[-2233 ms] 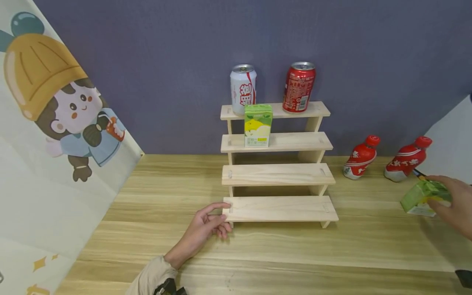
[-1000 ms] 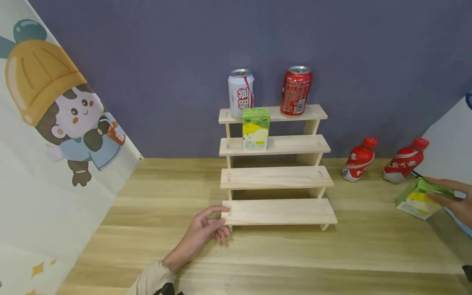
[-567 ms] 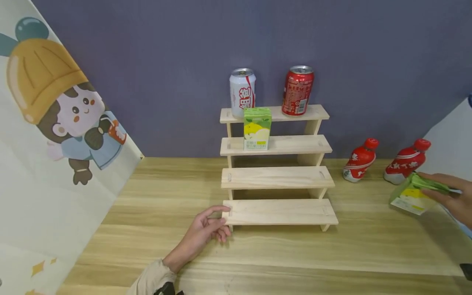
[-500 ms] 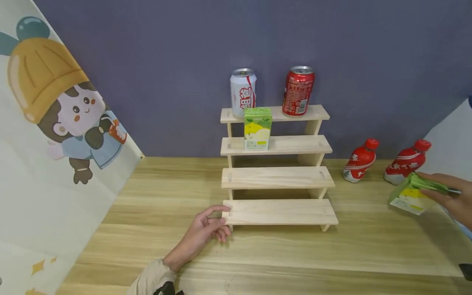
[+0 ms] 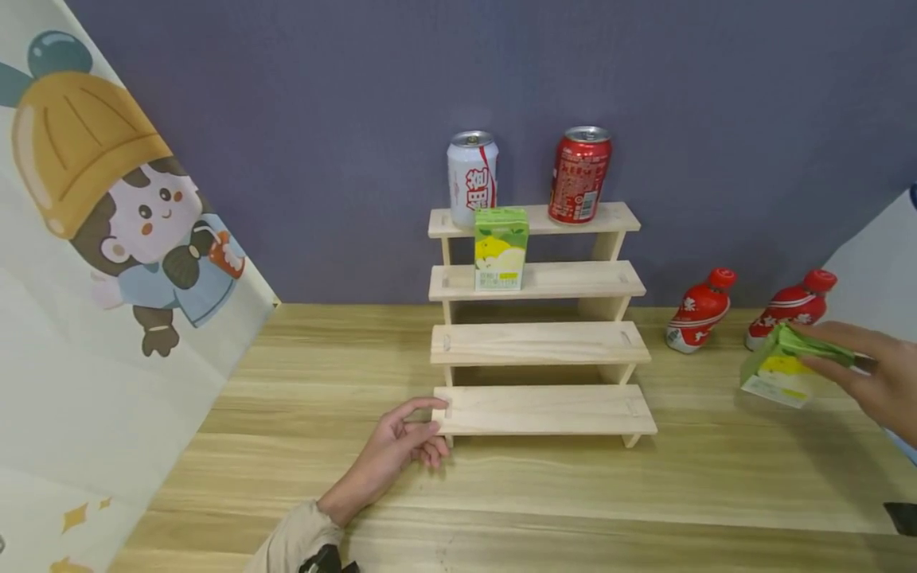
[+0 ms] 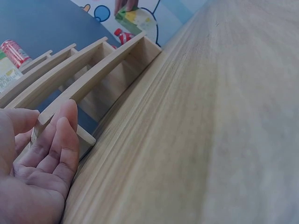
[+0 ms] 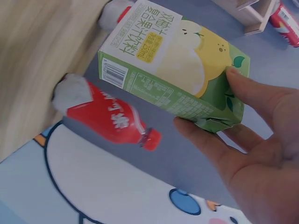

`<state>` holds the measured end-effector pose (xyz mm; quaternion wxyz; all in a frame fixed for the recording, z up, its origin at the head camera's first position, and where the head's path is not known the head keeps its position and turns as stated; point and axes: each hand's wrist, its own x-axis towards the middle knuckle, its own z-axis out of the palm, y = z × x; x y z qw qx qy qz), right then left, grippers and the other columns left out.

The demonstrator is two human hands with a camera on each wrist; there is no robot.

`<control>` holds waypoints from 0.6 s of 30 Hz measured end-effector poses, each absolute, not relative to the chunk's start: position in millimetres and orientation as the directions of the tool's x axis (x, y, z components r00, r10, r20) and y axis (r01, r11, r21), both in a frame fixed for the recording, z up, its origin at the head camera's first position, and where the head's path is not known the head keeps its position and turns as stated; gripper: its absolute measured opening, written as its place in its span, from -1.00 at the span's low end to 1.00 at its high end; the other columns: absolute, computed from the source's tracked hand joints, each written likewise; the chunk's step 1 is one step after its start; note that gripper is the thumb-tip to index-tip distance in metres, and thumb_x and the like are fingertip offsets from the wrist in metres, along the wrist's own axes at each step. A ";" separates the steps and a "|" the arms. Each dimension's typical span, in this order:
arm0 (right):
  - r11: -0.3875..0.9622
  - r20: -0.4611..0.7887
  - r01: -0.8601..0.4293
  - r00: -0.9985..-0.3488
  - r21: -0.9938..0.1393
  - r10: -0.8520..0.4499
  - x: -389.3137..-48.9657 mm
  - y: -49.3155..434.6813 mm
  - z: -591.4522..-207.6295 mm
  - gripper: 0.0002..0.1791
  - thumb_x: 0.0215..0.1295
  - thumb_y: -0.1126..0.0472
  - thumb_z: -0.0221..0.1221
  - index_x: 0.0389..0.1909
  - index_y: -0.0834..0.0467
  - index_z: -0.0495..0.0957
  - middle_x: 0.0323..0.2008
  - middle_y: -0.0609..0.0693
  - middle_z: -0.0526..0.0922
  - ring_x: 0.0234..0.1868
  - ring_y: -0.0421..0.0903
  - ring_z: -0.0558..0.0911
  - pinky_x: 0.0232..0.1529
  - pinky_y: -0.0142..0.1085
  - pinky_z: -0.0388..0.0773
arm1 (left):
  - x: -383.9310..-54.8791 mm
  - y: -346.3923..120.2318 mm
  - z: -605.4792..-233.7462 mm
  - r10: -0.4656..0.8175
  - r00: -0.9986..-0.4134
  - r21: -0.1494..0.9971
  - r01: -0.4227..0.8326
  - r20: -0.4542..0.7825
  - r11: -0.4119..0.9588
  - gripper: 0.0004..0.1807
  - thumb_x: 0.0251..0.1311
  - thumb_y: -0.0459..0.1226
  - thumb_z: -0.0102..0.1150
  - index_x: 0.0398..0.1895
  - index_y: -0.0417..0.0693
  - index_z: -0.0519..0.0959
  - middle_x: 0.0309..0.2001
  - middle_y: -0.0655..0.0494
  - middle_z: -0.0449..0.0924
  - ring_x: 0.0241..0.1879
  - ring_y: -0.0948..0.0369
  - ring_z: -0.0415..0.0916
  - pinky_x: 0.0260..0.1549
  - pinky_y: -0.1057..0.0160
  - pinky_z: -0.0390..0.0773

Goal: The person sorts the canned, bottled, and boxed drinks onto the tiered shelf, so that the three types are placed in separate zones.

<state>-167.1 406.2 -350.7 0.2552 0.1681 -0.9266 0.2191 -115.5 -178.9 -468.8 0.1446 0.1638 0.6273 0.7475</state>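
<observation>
My right hand [image 5: 877, 374] holds a green juice carton [image 5: 781, 370] near its top, thumb on the front and fingers behind. It hangs tilted over the table, overlapping a red bottle [image 5: 794, 309]. In the right wrist view the carton [image 7: 173, 65] shows its pear picture and barcode side. My left hand [image 5: 394, 446] grips the left end of the lowest step of a four-tier wooden stand [image 5: 544, 410]; the left wrist view shows its fingers [image 6: 63, 149] around that corner. A matching juice carton [image 5: 500, 251] stands upright on the third step, toward the left.
A white can [image 5: 471, 179] and a red can [image 5: 581, 175] stand on the top step. Another red bottle [image 5: 698, 312] is on the table [image 5: 344, 350], right of the stand. A dark blue wall [image 5: 322, 151] rises behind; a printed white panel [image 5: 64, 382] borders the left.
My right hand has carried the juice carton a little left from the right side, turning its front toward me. My left hand stays at the lowest step.
</observation>
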 end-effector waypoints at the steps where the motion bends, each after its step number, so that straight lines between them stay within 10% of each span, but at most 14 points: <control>1: 0.850 0.552 -0.425 -0.809 -0.311 -0.203 -165.6 403.6 -349.3 -0.55 0.24 0.48 0.29 0.17 0.26 0.59 0.14 -0.48 0.49 0.09 -0.80 0.17 -0.09 -0.83 0.33 | -115.9 -178.8 -468.6 0.423 -0.904 0.985 -0.010 0.065 -0.173 -0.55 0.47 -0.29 0.04 0.35 -0.23 0.33 -0.34 -0.05 0.73 -0.44 0.18 0.64 -0.39 0.28 0.69; 6: 0.855 0.538 -0.420 -0.816 -0.305 -0.210 -159.1 390.2 -339.0 -0.54 0.26 0.50 0.25 0.20 0.28 0.56 0.20 0.33 0.53 0.32 -0.58 0.14 0.10 -0.86 0.07 | -116.3 -178.4 -468.3 0.428 -0.901 0.984 -0.008 0.069 -0.176 -0.56 0.48 -0.30 0.03 0.35 -0.24 0.33 -0.34 -0.04 0.73 -0.45 0.18 0.64 -0.39 0.28 0.69; 13: 0.855 0.557 -0.474 -0.777 -0.210 -0.294 -155.6 370.4 -319.5 -0.33 -0.04 0.64 0.37 0.17 0.21 0.61 -0.04 0.31 0.63 0.02 -0.80 0.18 -0.14 -0.90 0.21 | -115.0 -178.8 -466.9 0.424 -0.904 0.984 -0.016 0.060 -0.175 -0.55 0.47 -0.29 0.03 0.35 -0.23 0.32 -0.34 -0.03 0.73 -0.44 0.19 0.64 -0.38 0.28 0.69; 18: 0.884 0.542 -0.441 -0.786 -0.156 -0.297 -151.9 359.0 -308.8 -0.34 -0.05 0.57 0.41 0.17 0.16 0.62 0.04 0.32 0.61 0.10 0.02 0.60 0.01 -0.48 0.52 | -114.2 -178.6 -466.3 0.425 -0.903 0.985 -0.016 0.060 -0.173 -0.55 0.48 -0.29 0.03 0.35 -0.24 0.32 -0.34 -0.04 0.74 -0.44 0.18 0.64 -0.38 0.28 0.69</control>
